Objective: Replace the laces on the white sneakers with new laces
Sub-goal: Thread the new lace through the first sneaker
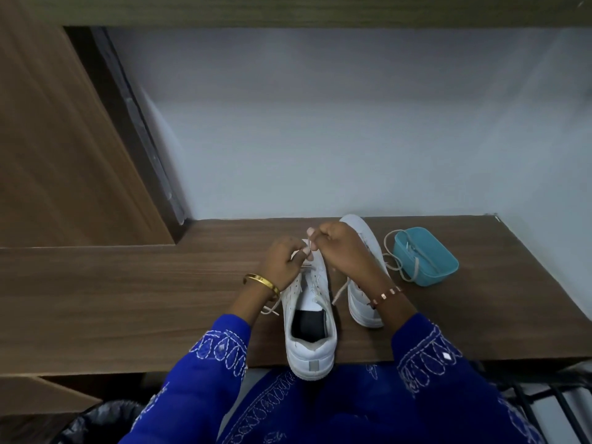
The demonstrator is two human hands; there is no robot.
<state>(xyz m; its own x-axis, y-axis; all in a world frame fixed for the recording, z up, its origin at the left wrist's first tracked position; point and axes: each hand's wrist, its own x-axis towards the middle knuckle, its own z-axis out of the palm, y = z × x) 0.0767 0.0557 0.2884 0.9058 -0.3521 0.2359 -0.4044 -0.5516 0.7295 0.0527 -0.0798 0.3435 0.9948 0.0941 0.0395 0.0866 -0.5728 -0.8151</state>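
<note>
— What's the setting?

— A brown wood-grain tabletop [160, 283] runs against a pale grey wall [320, 123], with a wooden panel [48, 139] rising on the left.

— Where are the sneakers?

— Two white ones. The near sneaker [309, 341] stands in the middle of the tabletop, heel toward the person and hanging slightly over the front edge, its dark insole showing. The second sneaker [365, 283] lies just beside it on the right, partly hidden behind the right forearm.

— And the hands?

— Both are up at the toe end of the near sneaker. The left hand [283, 261] has its fingers curled in, pinching a pale lace [340, 291] at the eyelets. The right hand [339, 245] is closed in a fist-like pinch on the same lace just above the shoe. The lace's loose ends trail down either side of the sneaker.

— Anything else?

— A teal container [426, 256] sits to the right of the shoes, with another lace [397, 264] draped over it and looping onto the tabletop. The sleeves [205, 363] are blue with white embroidery, and each wrist wears a bangle.
</note>
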